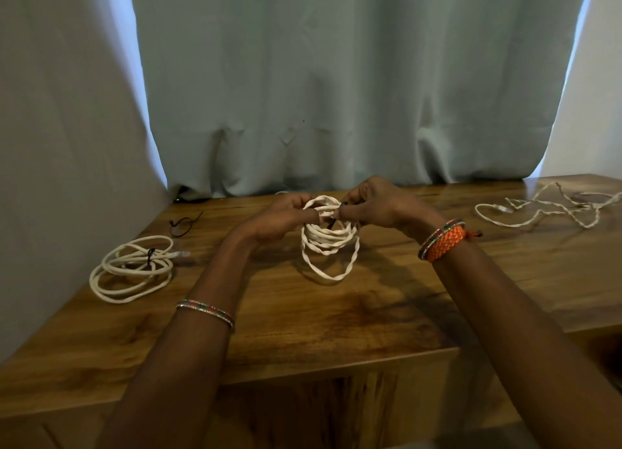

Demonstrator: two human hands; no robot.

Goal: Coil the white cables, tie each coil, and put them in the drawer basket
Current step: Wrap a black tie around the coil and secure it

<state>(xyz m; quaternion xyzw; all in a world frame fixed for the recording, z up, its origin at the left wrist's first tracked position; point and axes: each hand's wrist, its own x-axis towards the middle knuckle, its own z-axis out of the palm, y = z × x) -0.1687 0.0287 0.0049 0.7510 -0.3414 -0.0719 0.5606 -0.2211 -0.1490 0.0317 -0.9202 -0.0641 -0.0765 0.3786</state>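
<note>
1. My left hand [286, 218] has its fingers curled round the top of the coiled white cable [328, 238], the thumb laid across the upper loops.
2. My right hand [373, 203] faces it from the other side of the same coil, fingertips pinching a thin dark tie [331, 224] right at the bundled loops. How far the tie goes round the coil I cannot tell; only a short dark piece shows between my fingers.
3. The coil hangs below my two hands, held up off the wooden table [336, 314] — its lowest, loosest loop drops toward the tabletop, and whether it touches the wood is unclear.
4. On my right wrist sit a braided orange band [446, 241] and a beaded bangle beside it; on my left forearm, nearer to me than the hand, is another beaded bangle [205, 312].
5. Out to the left of my left hand, well apart, a second white cable coil [133, 268] lies flat on the table, already bound with a dark tie [150, 256].
6. Beyond that coil, farther from me, a spare dark tie [183, 224] lies loose on the wood.
7. Far to the right of my right hand, an uncoiled white cable [545, 209] sprawls in loose bends — near the back edge of the table.
8. Behind both hands hangs a pale blue curtain [336, 78].
</note>
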